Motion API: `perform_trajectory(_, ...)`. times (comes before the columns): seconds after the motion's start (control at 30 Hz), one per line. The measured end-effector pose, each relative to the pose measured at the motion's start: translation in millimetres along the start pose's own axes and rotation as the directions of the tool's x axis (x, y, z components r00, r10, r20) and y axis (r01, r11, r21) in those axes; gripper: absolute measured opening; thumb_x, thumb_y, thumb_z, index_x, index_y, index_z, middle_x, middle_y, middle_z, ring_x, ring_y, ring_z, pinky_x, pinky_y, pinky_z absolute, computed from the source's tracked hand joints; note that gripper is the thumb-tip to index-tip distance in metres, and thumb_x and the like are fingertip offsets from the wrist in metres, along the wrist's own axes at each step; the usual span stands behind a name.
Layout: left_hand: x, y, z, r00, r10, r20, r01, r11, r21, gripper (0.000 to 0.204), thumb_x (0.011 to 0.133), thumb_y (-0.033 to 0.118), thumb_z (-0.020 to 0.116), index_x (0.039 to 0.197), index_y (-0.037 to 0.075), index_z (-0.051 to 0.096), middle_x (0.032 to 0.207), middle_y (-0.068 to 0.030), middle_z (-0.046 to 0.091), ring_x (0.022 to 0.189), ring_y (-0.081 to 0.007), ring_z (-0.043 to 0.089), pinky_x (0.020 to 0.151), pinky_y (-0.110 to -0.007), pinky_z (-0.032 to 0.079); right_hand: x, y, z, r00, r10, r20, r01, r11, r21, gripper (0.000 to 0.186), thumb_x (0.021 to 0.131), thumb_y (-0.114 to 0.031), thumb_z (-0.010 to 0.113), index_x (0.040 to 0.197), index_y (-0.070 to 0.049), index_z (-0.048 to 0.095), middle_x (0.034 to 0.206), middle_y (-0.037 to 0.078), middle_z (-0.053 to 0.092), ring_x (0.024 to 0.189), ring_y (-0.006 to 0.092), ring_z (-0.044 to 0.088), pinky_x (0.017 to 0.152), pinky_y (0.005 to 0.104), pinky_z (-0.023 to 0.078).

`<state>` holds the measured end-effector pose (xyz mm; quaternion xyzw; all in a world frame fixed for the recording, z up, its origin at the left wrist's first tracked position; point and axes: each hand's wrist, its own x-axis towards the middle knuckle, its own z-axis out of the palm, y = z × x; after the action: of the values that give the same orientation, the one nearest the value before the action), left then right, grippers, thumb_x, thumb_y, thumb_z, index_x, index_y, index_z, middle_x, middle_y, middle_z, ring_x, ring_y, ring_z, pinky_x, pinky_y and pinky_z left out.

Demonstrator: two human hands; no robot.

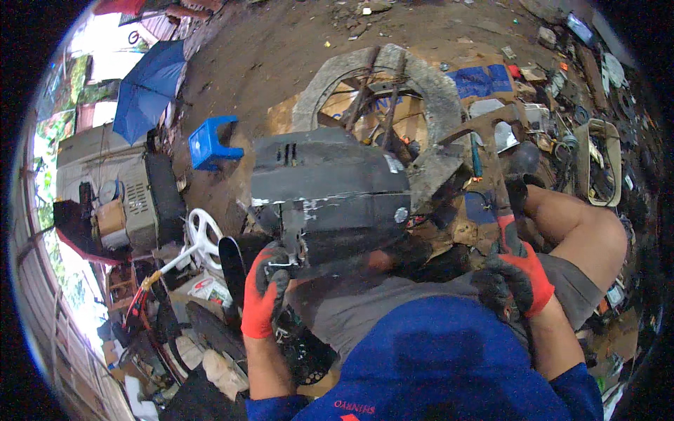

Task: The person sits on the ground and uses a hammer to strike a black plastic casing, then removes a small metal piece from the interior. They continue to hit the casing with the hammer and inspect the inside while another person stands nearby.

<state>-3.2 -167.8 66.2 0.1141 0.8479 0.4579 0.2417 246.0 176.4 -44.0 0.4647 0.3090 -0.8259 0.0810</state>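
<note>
A large dark grey casing [330, 200], with slots at its upper left and chipped pale edges, lies in front of me above my lap. My left hand [265, 291], in a red glove with a dark palm, is closed round its lower left edge, by a narrow bright metal piece [282, 264]. My right hand [521, 275], gloved alike, is closed round the handle of a brown, hammer-like tool [500, 161]. One finger stretches up along that handle. The tool's long, curved head points left, right of the casing. Its lower end is hidden in my hand.
Beyond the casing lies a round stone-like ring [309, 91] on cardboard. A blue plastic stool [207, 146] and a blue umbrella [149, 88] stand at left, near a white handwheel [203, 231]. Scrap parts and an oblong tray [616, 168] lie right, beyond my bent knee.
</note>
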Motion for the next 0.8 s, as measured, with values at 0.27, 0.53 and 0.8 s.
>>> perform_trajectory(0.27, -14.5, -53.0, 10.5, 0.994, 0.102, -0.047, -0.107, 0.988, -0.113, 0.045, 0.078, 0.015, 0.062, 0.119, -0.001, 0.053, 0.123, -0.0155, 0.052, 0.121, -0.0292, 0.045, 0.105, -0.041, 0.03, -1.3, 2.3, 5.7, 0.999, 0.021, -0.03, -0.022, 0.999, -0.037, 0.018, 0.083, -0.01, 0.062, 0.095, -0.009, 0.048, 0.059, 0.003, 0.051, 0.045, 0.0149, 0.051, 0.039, 0.0305, 0.04)
perform_trajectory(0.53, -15.2, -87.2, 7.3, 0.947, 0.32, -0.011, -0.32, 0.947, 0.032, 0.048, 0.074, 0.004, 0.059, 0.121, 0.0, 0.051, 0.124, -0.0167, 0.051, 0.121, -0.0308, 0.045, 0.105, -0.041, 0.032, 3.3, 17.8, -1.2, 0.999, 0.034, 0.022, -0.036, 0.995, 0.095, 0.014, 0.086, -0.016, 0.058, 0.08, -0.01, 0.047, 0.053, 0.005, 0.049, 0.037, 0.0178, 0.045, 0.034, 0.0331, 0.036)
perform_trajectory(0.8, -32.3, -51.1, 26.9, 0.983, 0.175, -0.064, -0.179, 0.982, -0.066, 0.053, 0.078, -0.002, 0.055, 0.13, 0.0, 0.045, 0.129, -0.0139, 0.05, 0.121, -0.023, 0.048, 0.105, -0.035, 0.033, -8.5, 3.4, 6.1, 0.983, 0.088, 0.159, -0.116, 0.977, 0.179, 0.007, 0.088, -0.014, 0.056, 0.09, -0.007, 0.055, 0.069, 0.006, 0.059, 0.05, 0.0178, 0.056, 0.044, 0.0323, 0.044)
